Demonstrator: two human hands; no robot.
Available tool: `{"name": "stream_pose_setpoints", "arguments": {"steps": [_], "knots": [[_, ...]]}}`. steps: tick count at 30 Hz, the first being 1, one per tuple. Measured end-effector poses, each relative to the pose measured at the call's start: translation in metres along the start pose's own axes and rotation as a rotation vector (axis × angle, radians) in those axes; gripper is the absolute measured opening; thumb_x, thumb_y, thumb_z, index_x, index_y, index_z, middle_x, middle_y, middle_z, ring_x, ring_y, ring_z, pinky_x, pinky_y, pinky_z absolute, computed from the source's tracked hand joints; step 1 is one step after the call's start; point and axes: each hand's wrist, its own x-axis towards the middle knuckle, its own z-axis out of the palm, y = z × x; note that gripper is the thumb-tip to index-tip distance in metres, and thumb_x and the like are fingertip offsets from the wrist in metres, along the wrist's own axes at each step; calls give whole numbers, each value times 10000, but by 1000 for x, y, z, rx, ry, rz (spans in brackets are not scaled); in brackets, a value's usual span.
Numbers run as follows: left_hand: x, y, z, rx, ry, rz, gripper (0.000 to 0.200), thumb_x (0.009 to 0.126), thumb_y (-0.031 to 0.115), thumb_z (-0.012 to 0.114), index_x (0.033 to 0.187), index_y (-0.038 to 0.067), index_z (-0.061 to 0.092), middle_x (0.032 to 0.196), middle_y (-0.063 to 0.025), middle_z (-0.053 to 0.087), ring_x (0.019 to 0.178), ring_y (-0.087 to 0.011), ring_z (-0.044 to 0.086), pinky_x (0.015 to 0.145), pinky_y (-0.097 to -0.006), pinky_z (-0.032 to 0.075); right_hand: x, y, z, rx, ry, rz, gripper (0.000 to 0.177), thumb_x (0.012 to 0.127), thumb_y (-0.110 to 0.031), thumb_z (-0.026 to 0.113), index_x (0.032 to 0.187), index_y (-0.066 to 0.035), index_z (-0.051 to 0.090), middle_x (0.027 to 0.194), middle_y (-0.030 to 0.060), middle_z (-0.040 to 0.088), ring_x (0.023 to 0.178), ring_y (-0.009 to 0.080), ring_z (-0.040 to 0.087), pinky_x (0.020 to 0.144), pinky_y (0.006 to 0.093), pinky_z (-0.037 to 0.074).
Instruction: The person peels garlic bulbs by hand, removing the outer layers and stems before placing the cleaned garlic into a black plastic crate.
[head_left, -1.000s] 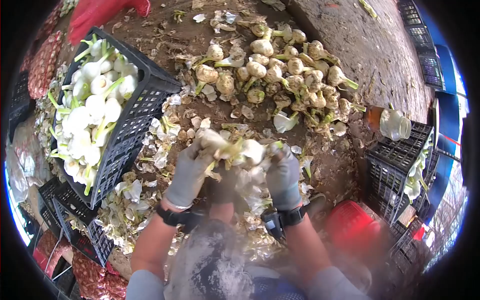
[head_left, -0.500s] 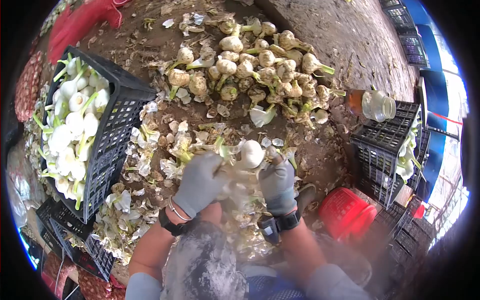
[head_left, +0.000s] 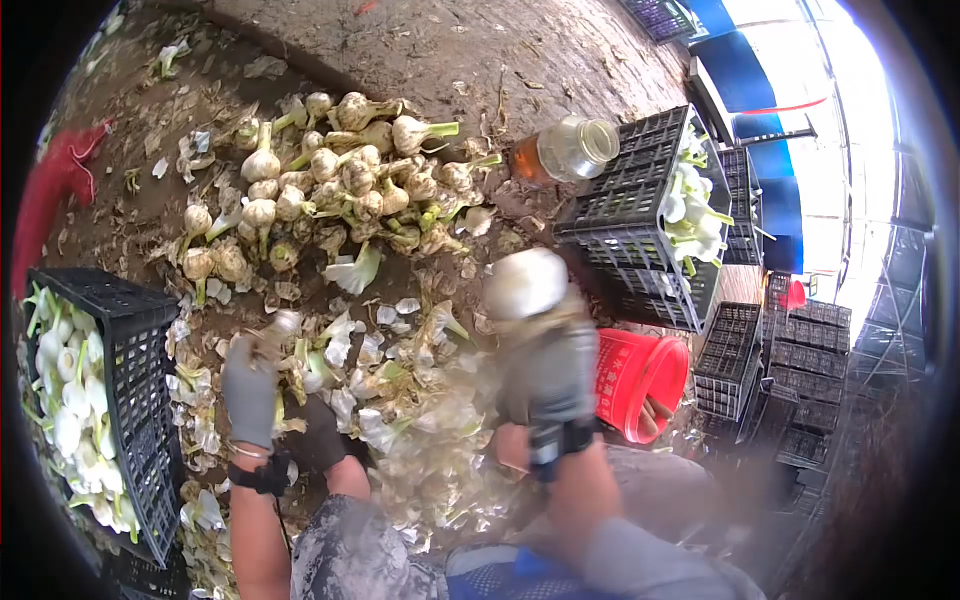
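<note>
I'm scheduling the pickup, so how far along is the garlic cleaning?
Apparently done: the white bulbs heaped in the left crate, with more in the right crate. In hand: a white bulb, blurred, in the right hand. Left to do: the pile of brown-skinned bulbs on the ground, so probably a fair amount; I can't give an exact share.

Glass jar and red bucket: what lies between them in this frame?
In the head view, a black crate with lattice sides lies between the glass jar and the red bucket.
</note>
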Motion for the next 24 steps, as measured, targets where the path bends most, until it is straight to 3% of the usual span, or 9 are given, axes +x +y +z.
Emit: {"name": "stream_pose_setpoints", "arguments": {"steps": [1, 2, 3, 5, 7, 11, 16, 19, 24], "knots": [[12, -3, -2, 56, 160, 45, 314, 928, 288, 675, 1089, 21, 649, 1021, -164, 665, 959, -337, 625, 868, -407, 493, -11, -29, 24, -402, -109, -196, 348, 895, -105, 691, 1177, 18, 528, 1101, 106, 603, 913, 213, 633, 768, 336, 580], [25, -6, -4, 114, 320, 87, 340, 925, 290, 682, 1121, 16, 641, 1088, -175, 658, 1017, -344, 612, 911, -422, 479, -20, -52, 44, 314, -179, -68, 376, 908, -138, 683, 1189, 39, 507, 1070, 94, 580, 855, 204, 613, 772, 317, 560], [42, -17, -3, 122, 379, 109, 363, 920, 278, 683, 1154, 6, 630, 1119, -194, 647, 1053, -356, 598, 939, -433, 463, -29, -67, 60, 225, -307, -196, 318, 939, -187, 640, 1156, 15, 525, 1039, 80, 574, 805, 192, 584, 790, 297, 535], [70, -36, -6, 54, 390, 131, 440, 909, 236, 679, 1255, -19, 587, 1165, -218, 636, 1090, -376, 582, 973, -446, 444, -30, -90, 80, -505, -133, -716, 263, 971, -208, 581, 1109, 10, 529, 1004, 67, 561, 780, 146, 558, 733, 235, 500], [94, -64, 8, 348, 506, 170, 523, 831, 284, 740, 1243, 0, 589, 1159, -232, 636, 1041, -403, 612, 912, -456, 480, -10, -118, 50, -608, -593, -270, 258, 976, -168, 553, 1156, 17, 541, 996, 59, 564, 808, 127, 558, 685, 223, 456], [103, -15, 4, 535, 398, 39, 496, 835, 404, 724, 1132, 26, 603, 1206, -238, 596, 971, -430, 638, 831, -498, 513, 6, 23, 29, -1039, 113, -277, 326, 994, -190, 540, 1261, -8, 583, 888, 34, 597, 734, 101, 559, 594, 228, 434], [112, -29, -4, -238, 671, -163, 373, 776, 161, 750, 1117, 74, 628, 1252, -202, 582, 957, -376, 660, 830, -466, 540, 32, 103, -14, -1582, 59, 174, 253, 1000, -175, 577, 1163, -4, 668, 886, 32, 646, 749, 100, 607, 626, 252, 510], [126, -18, -24, 445, 583, 276, 393, 727, 38, 723, 1108, 81, 637, 1247, -179, 578, 940, -343, 671, 821, -444, 553, 40, 120, -31, -1498, 53, 330, 270, 990, -150, 596, 1195, 17, 655, 882, 27, 656, 786, 109, 614, 688, 266, 531], [160, -7, -46, 560, 232, 89, 392, 780, 135, 717, 1162, 81, 645, 1233, -181, 615, 931, -350, 675, 838, -431, 547, 58, 131, -33, -1571, 24, 311, 252, 975, -92, 592, 1189, 15, 670, 1031, 31, 681, 941, 101, 613, 852, 249, 497]]}}
